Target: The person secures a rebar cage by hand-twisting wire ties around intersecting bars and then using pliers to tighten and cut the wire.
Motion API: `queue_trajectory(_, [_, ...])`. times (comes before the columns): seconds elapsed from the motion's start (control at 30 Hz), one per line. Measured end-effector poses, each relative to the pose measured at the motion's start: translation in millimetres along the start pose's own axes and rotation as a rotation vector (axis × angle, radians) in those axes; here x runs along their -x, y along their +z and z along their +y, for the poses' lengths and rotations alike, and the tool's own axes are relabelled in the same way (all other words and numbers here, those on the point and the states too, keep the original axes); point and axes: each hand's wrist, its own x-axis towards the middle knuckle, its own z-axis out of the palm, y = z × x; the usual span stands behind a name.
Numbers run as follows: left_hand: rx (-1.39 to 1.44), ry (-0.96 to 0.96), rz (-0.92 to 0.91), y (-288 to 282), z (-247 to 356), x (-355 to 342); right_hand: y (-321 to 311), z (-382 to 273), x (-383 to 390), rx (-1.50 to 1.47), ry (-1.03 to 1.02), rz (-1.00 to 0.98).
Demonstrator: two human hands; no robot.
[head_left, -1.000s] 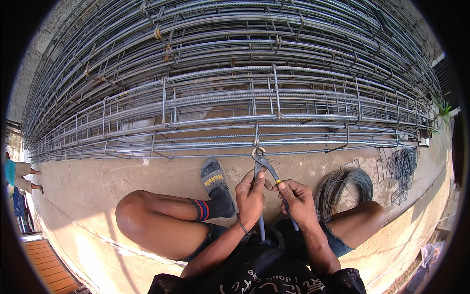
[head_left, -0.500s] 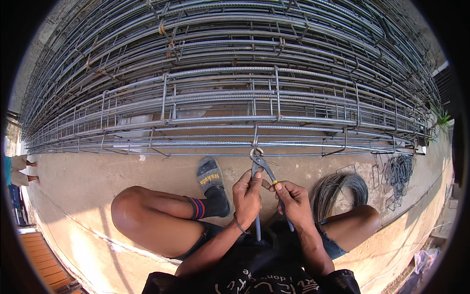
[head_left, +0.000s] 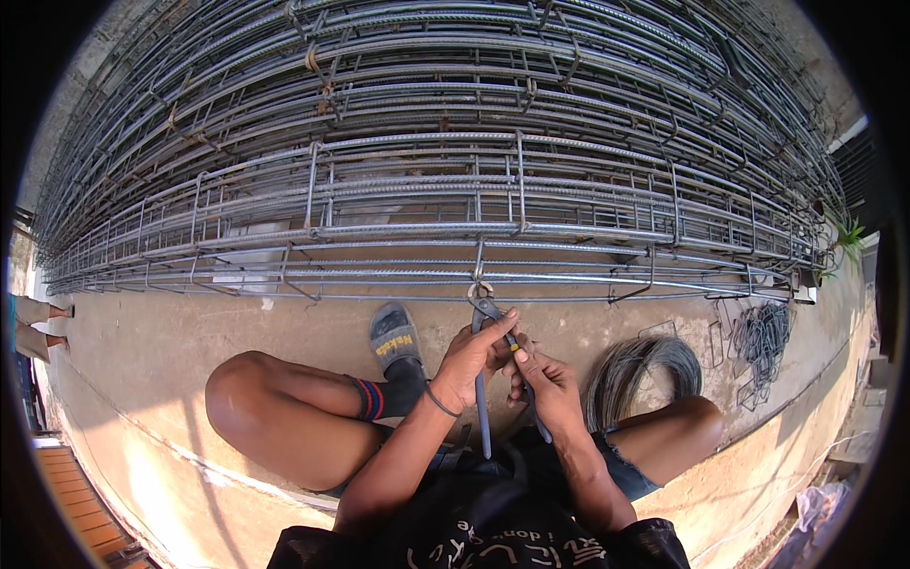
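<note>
A pair of pincers (head_left: 485, 305) with grey handles and a yellow mark stands with its rounded jaws at the lower bars of the nearest rebar cage (head_left: 417, 230). The jaws meet a short bar end or tie wire there; which one is too small to tell. My left hand (head_left: 463, 365) is closed around the pincers just below the joint, its thumb lying across toward the other handle. Lower down, my right hand (head_left: 552, 387) grips the right handle. The left handle's end hangs free below my left hand. Some fingers of both hands are hidden.
Stacked rebar cages (head_left: 398, 76) fill the far side. A coil of tie wire (head_left: 607, 384) lies by my right knee, with a heap of bent stirrups (head_left: 761, 337) farther right. My sandalled foot (head_left: 393, 332) rests near the cage. Another person's feet (head_left: 59, 327) show at far left.
My left hand has slid up and turned, its thumb now across the pincers near the joint. Both hands are closer together. The whole view has shifted slightly.
</note>
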Motion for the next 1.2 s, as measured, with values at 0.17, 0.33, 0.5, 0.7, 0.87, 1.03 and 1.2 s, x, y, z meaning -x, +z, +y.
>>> queue_trajectory(0.17, [0.039, 0.024, 0.181, 12, -7, -7, -8, 7, 11, -0.428, 0.501, -0.376])
queue_trajectory(0.33, [0.040, 0.118, 0.192, 8, -10, -9, -7, 20, 18, -0.823, 0.620, -0.666])
queue_trajectory(0.5, [0.068, 0.100, 0.112, -3, -14, -11, -4, 35, 17, -0.607, 0.560, -0.543])
queue_trajectory(0.7, [-0.098, 0.083, 0.158, 3, -21, -14, 0, 50, 6, 0.631, 0.100, 0.001])
queue_trajectory(0.87, [-0.090, 0.228, 0.406, 27, -39, -23, -10, 46, 1, 1.170, -0.210, 0.466])
queue_trajectory(1.03, [0.184, 0.199, 0.303, 32, -38, -38, -5, 27, 11, 1.320, -0.571, 0.725])
queue_trajectory(1.2, [0.309, 0.030, 0.100, 19, -29, -36, -13, -17, 35, 1.266, -0.236, 0.361])
